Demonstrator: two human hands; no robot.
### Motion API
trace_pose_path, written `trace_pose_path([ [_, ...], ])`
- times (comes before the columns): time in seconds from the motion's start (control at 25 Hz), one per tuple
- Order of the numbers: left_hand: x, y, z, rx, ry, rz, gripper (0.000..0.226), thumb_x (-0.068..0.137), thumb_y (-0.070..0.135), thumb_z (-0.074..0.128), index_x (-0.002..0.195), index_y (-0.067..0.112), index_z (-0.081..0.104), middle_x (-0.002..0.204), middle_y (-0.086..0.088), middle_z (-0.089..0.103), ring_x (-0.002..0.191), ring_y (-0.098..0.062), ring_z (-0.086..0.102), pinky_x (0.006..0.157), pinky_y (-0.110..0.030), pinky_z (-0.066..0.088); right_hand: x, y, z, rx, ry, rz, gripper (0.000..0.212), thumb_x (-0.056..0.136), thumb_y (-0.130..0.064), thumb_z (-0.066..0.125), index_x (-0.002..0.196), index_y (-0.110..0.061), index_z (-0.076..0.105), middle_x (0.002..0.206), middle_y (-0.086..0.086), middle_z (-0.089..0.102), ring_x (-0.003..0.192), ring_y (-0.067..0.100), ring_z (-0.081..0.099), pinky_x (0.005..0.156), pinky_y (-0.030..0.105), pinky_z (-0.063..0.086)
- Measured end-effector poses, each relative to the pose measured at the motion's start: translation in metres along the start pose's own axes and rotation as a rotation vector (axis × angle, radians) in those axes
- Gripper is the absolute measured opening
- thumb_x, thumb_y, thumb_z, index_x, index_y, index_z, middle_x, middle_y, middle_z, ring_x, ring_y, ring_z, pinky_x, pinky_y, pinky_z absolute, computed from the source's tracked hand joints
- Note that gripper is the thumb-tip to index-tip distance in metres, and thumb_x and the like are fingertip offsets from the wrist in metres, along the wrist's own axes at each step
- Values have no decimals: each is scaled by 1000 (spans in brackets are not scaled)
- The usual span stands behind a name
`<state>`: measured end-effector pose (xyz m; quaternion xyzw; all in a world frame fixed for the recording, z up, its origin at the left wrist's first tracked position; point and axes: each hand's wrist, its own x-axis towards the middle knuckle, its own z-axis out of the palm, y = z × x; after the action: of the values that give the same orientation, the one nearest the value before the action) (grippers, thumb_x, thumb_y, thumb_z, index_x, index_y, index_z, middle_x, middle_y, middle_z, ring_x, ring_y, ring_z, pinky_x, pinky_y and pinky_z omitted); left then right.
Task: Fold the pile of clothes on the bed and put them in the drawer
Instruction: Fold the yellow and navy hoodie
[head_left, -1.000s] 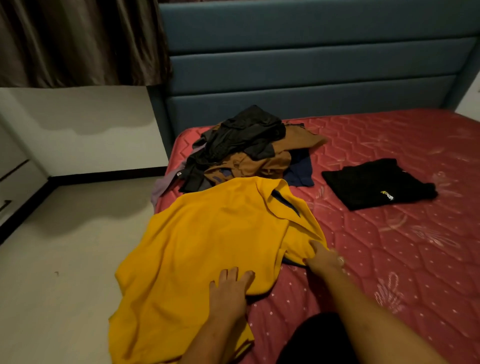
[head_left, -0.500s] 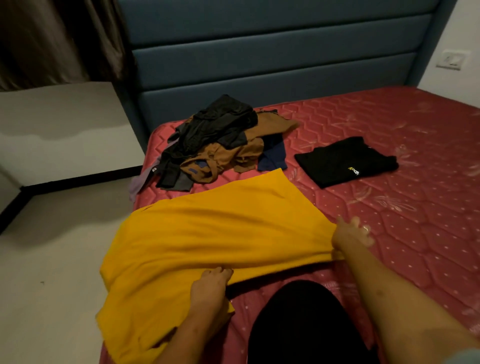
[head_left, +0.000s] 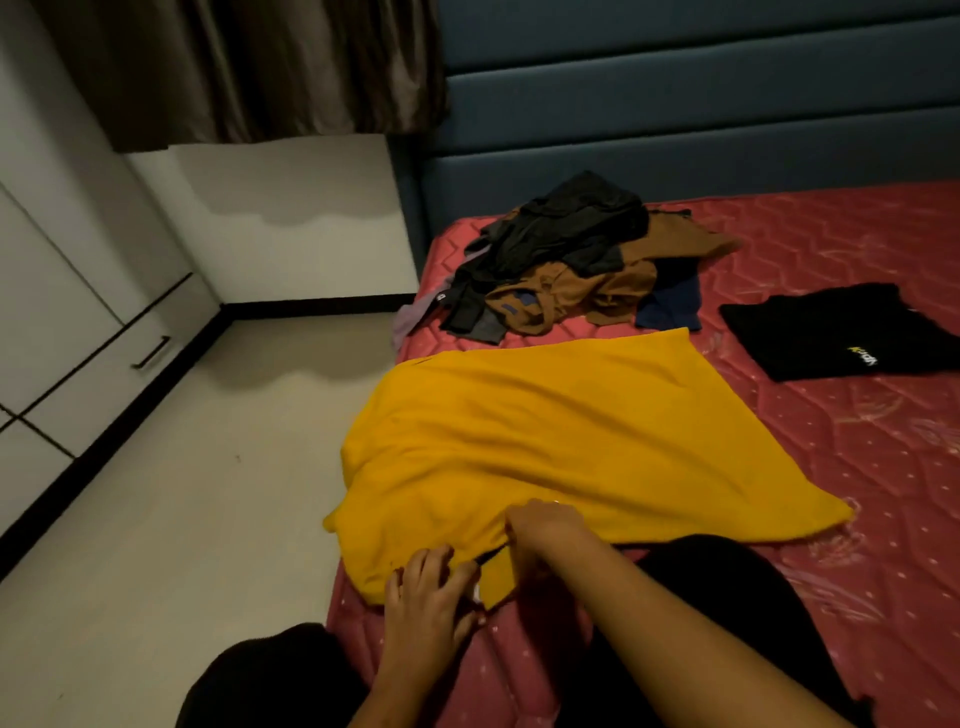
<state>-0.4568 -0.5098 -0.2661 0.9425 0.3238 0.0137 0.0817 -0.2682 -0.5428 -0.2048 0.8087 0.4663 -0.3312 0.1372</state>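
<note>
A yellow shirt (head_left: 571, 441) lies spread flat across the near left part of the red mattress (head_left: 857, 467). My left hand (head_left: 431, 587) rests on its near edge by the collar, fingers laid out on the cloth. Just to the right, my right hand (head_left: 545, 525) grips the same edge, its fingers curled into the fabric. Behind the shirt is the unfolded pile of clothes (head_left: 571, 260), black, brown and navy. A folded black shirt (head_left: 841, 332) lies on the mattress to the right.
White cabinets with a drawer (head_left: 150, 353) and dark handle stand along the left wall across the pale floor (head_left: 182, 519). The blue padded headboard (head_left: 675, 104) rises behind the bed, a brown curtain (head_left: 234, 67) hangs at the back left. My dark-clothed knees are at the bottom.
The yellow shirt has been turned over and laid out flat. My right hand came in from the shirt's right edge to the near edge beside my left hand. The view swung left.
</note>
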Motion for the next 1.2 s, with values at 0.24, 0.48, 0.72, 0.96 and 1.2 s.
trace_pose_path([
  [0.24, 9, -13, -20, 21, -116, -171, 69, 80, 55, 64, 140, 50, 29, 153, 3, 20, 139, -21, 20, 104, -44, 34, -9, -25, 29, -191, 492, -122, 39, 98, -24, 47, 135, -20, 35, 126, 10, 51, 114, 32, 53, 74, 36, 44],
  [0.48, 24, -16, -35, -280, -197, -111, 23, 93, 31, 49, 114, 33, 60, 143, 4, 36, 132, -23, 31, 104, -48, 30, -25, -45, 33, -210, 399, -130, 47, 93, -54, 44, 118, -15, 53, 122, 9, 56, 111, 31, 58, 80, 35, 46],
  [0.72, 33, -35, -66, -1129, -17, -249, 36, 97, -6, 32, 71, 11, 49, 67, -1, 49, 65, -13, 46, 56, -15, 39, -20, -60, 39, -54, 375, 57, 56, 89, -46, 59, 135, -20, 40, 134, 9, 45, 123, 31, 48, 93, 39, 44],
  [0.96, 31, -47, -54, -1154, 175, -547, 40, 98, -1, 37, 72, 20, 58, 78, 0, 58, 73, -19, 50, 67, -29, 39, 7, -54, 40, 110, 358, 37, 50, 92, -29, 56, 136, -14, 37, 146, 14, 25, 132, 41, 32, 101, 44, 38],
  [1.2, 18, -57, -56, -1092, 135, -656, 31, 93, -7, 39, 80, 14, 58, 86, -6, 58, 77, -19, 52, 66, -27, 40, 2, -42, 3, 466, 80, -197, 22, 89, -3, 47, 109, -5, 54, 100, 18, 60, 82, 24, 60, 70, 30, 42],
])
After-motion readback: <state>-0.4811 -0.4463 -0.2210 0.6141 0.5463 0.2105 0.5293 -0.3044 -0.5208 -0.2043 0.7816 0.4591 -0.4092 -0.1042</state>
